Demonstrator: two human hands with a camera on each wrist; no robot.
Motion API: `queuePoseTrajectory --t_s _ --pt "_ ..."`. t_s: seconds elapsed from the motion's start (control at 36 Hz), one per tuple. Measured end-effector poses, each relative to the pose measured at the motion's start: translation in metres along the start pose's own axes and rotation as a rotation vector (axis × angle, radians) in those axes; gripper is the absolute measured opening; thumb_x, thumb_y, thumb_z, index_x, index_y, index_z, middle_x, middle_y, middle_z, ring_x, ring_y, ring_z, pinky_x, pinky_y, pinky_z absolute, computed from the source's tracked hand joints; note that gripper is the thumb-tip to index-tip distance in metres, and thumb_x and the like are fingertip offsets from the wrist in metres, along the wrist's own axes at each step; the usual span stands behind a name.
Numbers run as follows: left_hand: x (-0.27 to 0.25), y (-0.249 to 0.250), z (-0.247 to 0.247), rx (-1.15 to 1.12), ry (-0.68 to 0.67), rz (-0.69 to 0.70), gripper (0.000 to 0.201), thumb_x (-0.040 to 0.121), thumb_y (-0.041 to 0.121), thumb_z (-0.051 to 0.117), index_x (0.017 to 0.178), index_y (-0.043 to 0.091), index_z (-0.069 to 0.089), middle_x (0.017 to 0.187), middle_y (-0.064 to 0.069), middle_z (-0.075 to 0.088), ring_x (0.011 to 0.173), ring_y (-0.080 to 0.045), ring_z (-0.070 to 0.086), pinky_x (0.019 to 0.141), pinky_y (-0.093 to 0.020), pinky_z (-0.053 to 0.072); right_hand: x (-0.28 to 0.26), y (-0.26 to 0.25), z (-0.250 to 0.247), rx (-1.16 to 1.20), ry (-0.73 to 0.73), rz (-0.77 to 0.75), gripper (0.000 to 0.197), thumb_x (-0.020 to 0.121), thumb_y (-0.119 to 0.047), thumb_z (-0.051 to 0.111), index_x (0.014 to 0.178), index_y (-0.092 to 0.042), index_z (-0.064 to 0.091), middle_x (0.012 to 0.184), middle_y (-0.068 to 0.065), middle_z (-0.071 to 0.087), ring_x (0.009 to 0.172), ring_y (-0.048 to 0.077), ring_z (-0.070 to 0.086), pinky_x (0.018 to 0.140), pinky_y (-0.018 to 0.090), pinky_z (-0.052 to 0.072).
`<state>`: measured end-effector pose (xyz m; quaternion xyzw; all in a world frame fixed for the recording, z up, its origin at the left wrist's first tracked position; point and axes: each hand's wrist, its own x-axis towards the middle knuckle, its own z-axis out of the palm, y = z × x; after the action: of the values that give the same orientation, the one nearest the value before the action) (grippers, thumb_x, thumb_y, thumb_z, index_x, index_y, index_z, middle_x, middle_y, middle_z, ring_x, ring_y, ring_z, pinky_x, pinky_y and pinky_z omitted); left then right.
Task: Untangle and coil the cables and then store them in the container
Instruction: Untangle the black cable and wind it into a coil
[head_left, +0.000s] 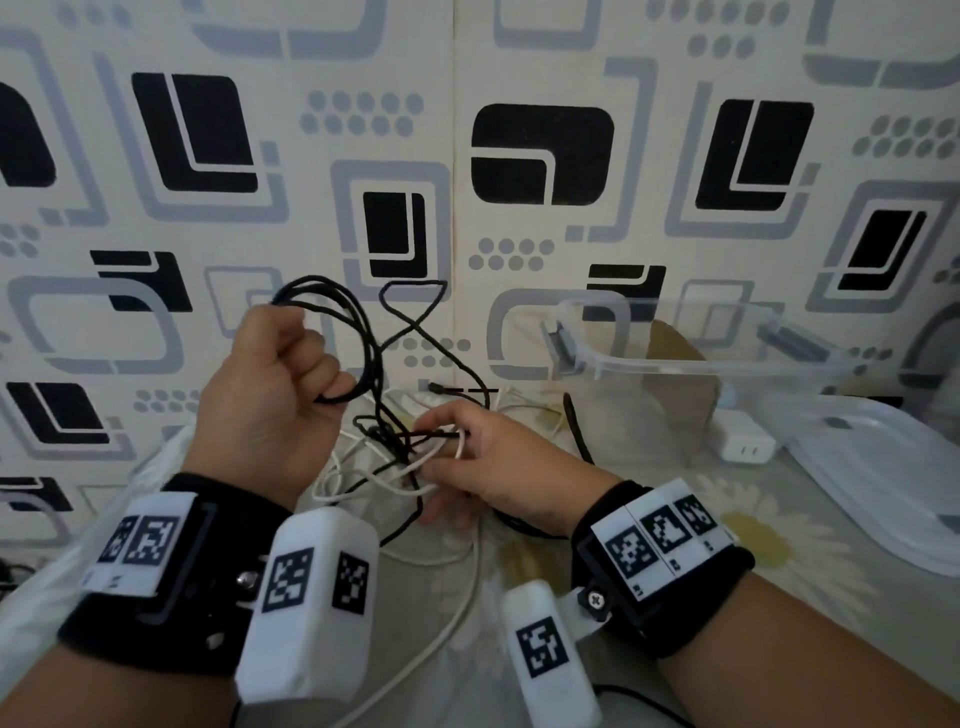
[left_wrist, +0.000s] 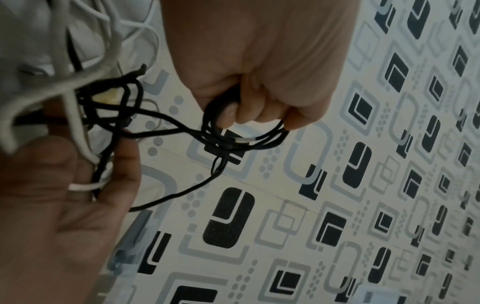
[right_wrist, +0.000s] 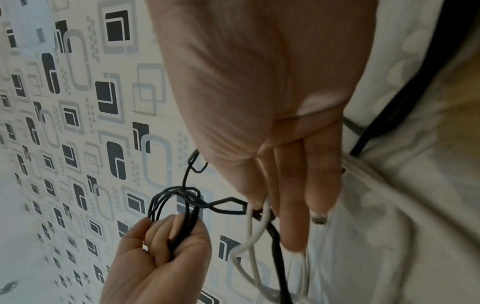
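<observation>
My left hand (head_left: 322, 384) is raised and grips a coil of black cable (head_left: 358, 332) whose loops stand up above the fist. From the coil the black cable runs down into a tangle with a white cable (head_left: 363, 483) on the bed. My right hand (head_left: 441, 457) sits low in that tangle and pinches black and white strands together. The left wrist view shows my left hand (left_wrist: 246, 115) curled round the black coil (left_wrist: 249, 144). In the right wrist view the white cable (right_wrist: 257, 230) passes between the fingers of my right hand (right_wrist: 285, 216). The clear container (head_left: 701, 366) stands open at the right.
The container's clear lid (head_left: 893, 467) lies at the far right. A white charger plug (head_left: 745, 444) rests beside the container, with a brown cardboard piece (head_left: 675, 405) seen through its wall. A patterned wall rises close behind. White cable trails toward me across the floral sheet.
</observation>
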<state>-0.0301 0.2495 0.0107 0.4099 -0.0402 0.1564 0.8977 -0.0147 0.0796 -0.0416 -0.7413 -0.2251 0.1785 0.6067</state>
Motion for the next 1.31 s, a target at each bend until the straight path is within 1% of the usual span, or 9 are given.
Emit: queuePoseTrajectory --t_s 0.14,0.31,0.42,0.56,0.72,0.81,0.94,1.17,1.31 --pt "0.003 0.012 -0.008 -0.15 0.084 0.036 0.041 0.091 0.018 0.044 0.057 0.024 0.024 0.054 0.005 0.009 0.047 -0.014 0.008 0.046 -0.022 0.02 0.01 -0.001 -0.003 -0.067 0.337 -0.087 0.026 0.094 -0.005 0.056 0.111 -0.024 0.05 0.117 -0.002 0.063 0.073 0.019 0.072 0.05 0.026 0.053" --pt "0.004 0.015 -0.01 -0.207 0.086 0.045 0.04 0.077 0.015 0.054 0.056 0.024 0.021 0.053 0.004 0.009 0.045 -0.014 0.008 0.046 -0.022 0.02 0.012 -0.003 -0.013 -0.413 0.667 -0.271 0.04 0.095 -0.012 0.054 0.13 -0.028 0.044 0.107 -0.003 0.062 0.089 0.015 0.061 0.087 0.038 0.053" --pt "0.005 0.011 -0.01 -0.147 0.059 0.009 0.042 0.09 0.017 0.044 0.057 0.024 0.02 0.053 0.005 0.008 0.044 -0.013 0.007 0.044 -0.022 0.019 0.011 -0.002 -0.015 -0.456 0.588 -0.23 0.056 0.096 -0.017 0.052 0.145 -0.029 0.027 0.137 0.0 0.049 0.099 0.016 0.055 0.093 0.03 0.046" --pt "0.006 0.006 -0.01 -0.094 0.026 -0.045 0.041 0.091 0.015 0.042 0.058 0.024 0.02 0.05 0.007 0.009 0.043 -0.012 0.006 0.042 -0.023 0.018 0.012 0.004 -0.014 -0.523 0.431 -0.041 0.058 0.091 -0.05 0.055 0.145 -0.039 0.035 0.1 -0.001 0.048 0.087 0.012 0.048 0.065 0.013 0.035" --pt "0.004 0.005 -0.008 -0.044 -0.01 -0.062 0.04 0.092 0.016 0.04 0.06 0.024 0.019 0.047 0.007 0.011 0.043 -0.011 0.006 0.042 -0.022 0.018 0.005 -0.007 -0.009 -0.409 0.359 -0.145 0.044 0.093 -0.041 0.058 0.137 -0.036 0.052 0.133 -0.017 0.056 0.111 -0.002 0.054 0.096 0.013 0.038" --pt "0.002 0.004 -0.005 -0.011 -0.038 -0.05 0.039 0.093 0.015 0.039 0.063 0.025 0.016 0.047 0.008 0.012 0.041 -0.009 0.008 0.041 -0.022 0.019 0.001 -0.012 -0.004 -0.266 0.378 -0.291 0.033 0.096 -0.026 0.058 0.128 -0.028 0.06 0.075 -0.025 0.064 0.065 -0.006 0.056 0.069 0.006 0.044" --pt "-0.001 0.001 -0.003 0.029 -0.095 -0.05 0.038 0.093 0.014 0.038 0.064 0.025 0.015 0.046 0.008 0.013 0.039 -0.008 0.01 0.041 -0.022 0.019 0.003 -0.013 -0.005 -0.301 0.529 -0.508 0.022 0.093 -0.013 0.061 0.113 -0.02 0.068 0.086 -0.018 0.06 0.064 0.001 0.05 0.067 0.012 0.044" --pt "-0.005 -0.002 0.003 0.063 -0.098 -0.065 0.038 0.092 0.013 0.039 0.061 0.023 0.022 0.046 0.008 0.014 0.04 -0.008 0.01 0.042 -0.023 0.018 0.008 -0.001 -0.007 -0.428 0.395 -0.396 0.012 0.094 -0.019 0.06 0.101 -0.028 0.06 0.086 -0.026 0.056 0.059 0.002 0.045 0.059 0.01 0.039" --pt "-0.005 -0.001 0.002 0.008 -0.107 -0.047 0.038 0.093 0.014 0.037 0.061 0.023 0.019 0.046 0.008 0.014 0.04 -0.008 0.01 0.041 -0.022 0.02 0.01 -0.003 -0.004 -0.508 0.276 -0.31 0.01 0.095 -0.025 0.058 0.101 -0.027 0.049 0.095 -0.014 0.054 0.064 0.03 0.051 0.062 0.036 0.048"
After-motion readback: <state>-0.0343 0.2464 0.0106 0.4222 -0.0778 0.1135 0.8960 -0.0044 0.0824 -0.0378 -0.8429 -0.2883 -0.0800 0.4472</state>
